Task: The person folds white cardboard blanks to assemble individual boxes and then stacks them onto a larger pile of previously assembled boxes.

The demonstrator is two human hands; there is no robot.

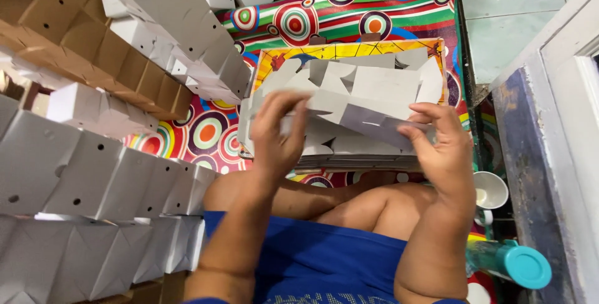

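Head view: your left hand [277, 135] and right hand [440, 148] each pinch an end of the grey box blank [355, 101] (held just above the stack of blanks [359, 160]); crease squarely along the scores.

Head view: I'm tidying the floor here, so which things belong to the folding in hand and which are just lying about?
In hand:
left hand
right hand
grey blank
flat stack
folded boxes

Lying about:
white cup
teal-lidded bottle
patterned mat
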